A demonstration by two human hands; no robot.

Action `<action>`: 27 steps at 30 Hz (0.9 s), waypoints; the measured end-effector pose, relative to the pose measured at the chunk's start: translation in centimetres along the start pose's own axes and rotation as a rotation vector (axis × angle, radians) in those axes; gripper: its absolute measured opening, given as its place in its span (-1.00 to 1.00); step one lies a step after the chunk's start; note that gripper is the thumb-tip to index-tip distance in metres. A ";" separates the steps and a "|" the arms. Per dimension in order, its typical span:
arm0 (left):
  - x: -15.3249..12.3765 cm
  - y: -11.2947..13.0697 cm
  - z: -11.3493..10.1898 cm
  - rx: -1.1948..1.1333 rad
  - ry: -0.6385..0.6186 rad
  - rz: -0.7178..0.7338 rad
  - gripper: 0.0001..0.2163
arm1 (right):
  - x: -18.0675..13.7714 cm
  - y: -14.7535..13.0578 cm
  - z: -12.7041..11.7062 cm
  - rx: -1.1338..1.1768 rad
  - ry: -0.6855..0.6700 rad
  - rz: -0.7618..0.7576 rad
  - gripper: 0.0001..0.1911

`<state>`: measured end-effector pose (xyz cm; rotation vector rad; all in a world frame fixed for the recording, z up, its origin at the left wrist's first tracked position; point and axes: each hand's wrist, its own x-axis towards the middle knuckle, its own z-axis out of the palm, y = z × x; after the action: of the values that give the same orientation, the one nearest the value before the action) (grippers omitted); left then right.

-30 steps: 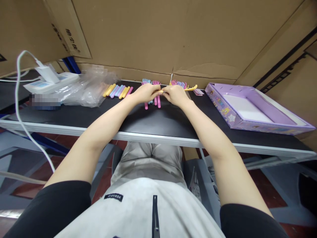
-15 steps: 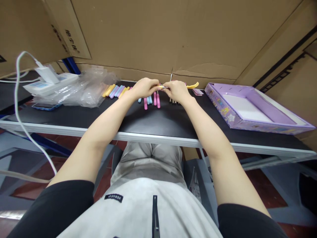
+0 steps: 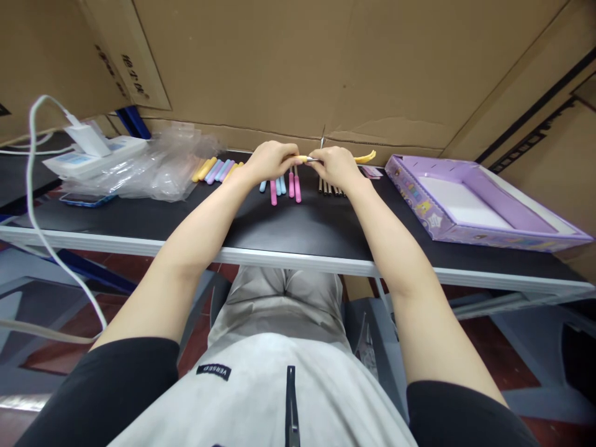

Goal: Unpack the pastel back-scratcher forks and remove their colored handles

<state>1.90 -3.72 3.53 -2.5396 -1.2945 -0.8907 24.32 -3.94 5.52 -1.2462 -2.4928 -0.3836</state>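
My left hand pinches a slim yellow pen barrel, whose end shows past the fingertips. Closed on the pen's other part is my right hand; a short silvery length shows between the hands, and a curved yellow end sticks out beyond the right hand. Both hands are raised above the back of the black table. Below and between them lie pink pen barrels and light blue ones. Under my right hand is a row of thin dark-tipped sticks, partly hidden.
Several yellow, purple and blue barrels lie left of my hands, beside clear plastic bags. Further left are a power strip with a white charger and a phone. A purple open box stands at right, near a small pink card.
My hands have drawn slightly apart, showing more of the yellow and silvery part between them. The curved yellow end has shifted a little to the right.
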 end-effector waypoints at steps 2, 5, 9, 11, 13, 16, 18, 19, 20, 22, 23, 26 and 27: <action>0.0 0.1 -0.1 0.006 0.007 -0.005 -0.74 | 0.1 0.1 -0.1 0.001 -0.005 -0.004 -0.59; 0.0 0.1 -0.3 0.002 0.020 -0.002 -0.73 | 0.2 0.3 -0.2 -0.001 -0.007 -0.013 -0.60; -0.1 0.1 -0.5 -0.008 0.030 -0.006 -0.71 | 0.1 0.5 -0.4 -0.023 -0.006 -0.026 -0.60; -0.2 0.1 -0.3 -0.005 0.021 -0.011 -0.71 | -0.3 0.3 -0.3 -0.043 -0.007 -0.028 -0.59; -0.4 0.1 0.1 -0.002 -0.001 -0.008 -0.69 | -0.7 0.1 0.0 -0.066 -0.016 -0.029 -0.59; -1.0 0.1 0.7 -0.008 -0.038 -0.004 -0.69 | -1.2 -0.1 0.3 -0.090 -0.040 -0.028 -0.60; -1.3 -0.1 0.9 -0.005 -0.042 -0.022 -0.70 | -1.3 -0.1 0.3 -0.089 -0.045 -0.019 -0.60; -1.5 -0.2 0.9 -0.001 -0.038 -0.036 -0.70 | -1.3 0.0 0.3 -0.083 -0.046 -0.010 -0.61; -1.7 -0.4 0.8 0.004 -0.030 -0.049 -0.70 | -1.3 0.2 0.3 -0.076 -0.046 0.003 -0.60; -1.9 -0.7 0.7 0.011 -0.016 -0.063 -0.70 | -1.2 0.6 0.4 -0.065 -0.044 0.037 -0.58; -2.0 -0.8 0.7 0.014 -0.010 -0.065 -0.70 | -1.1 0.8 0.5 -0.063 -0.040 0.056 -0.57; -2.0 -0.6 1.0 0.032 -0.009 -0.061 -0.72 | -1.0 1.5 0.9 -0.057 -0.027 0.096 -0.52; -2.0 -0.5 1.1 0.037 -0.010 -0.056 -0.73 | -1.0 1.7 1.2 -0.054 -0.027 0.102 -0.51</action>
<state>1.12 -4.36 1.48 -2.4946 -1.3779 -0.8570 26.02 -3.25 4.21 -1.4027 -2.4440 -0.4134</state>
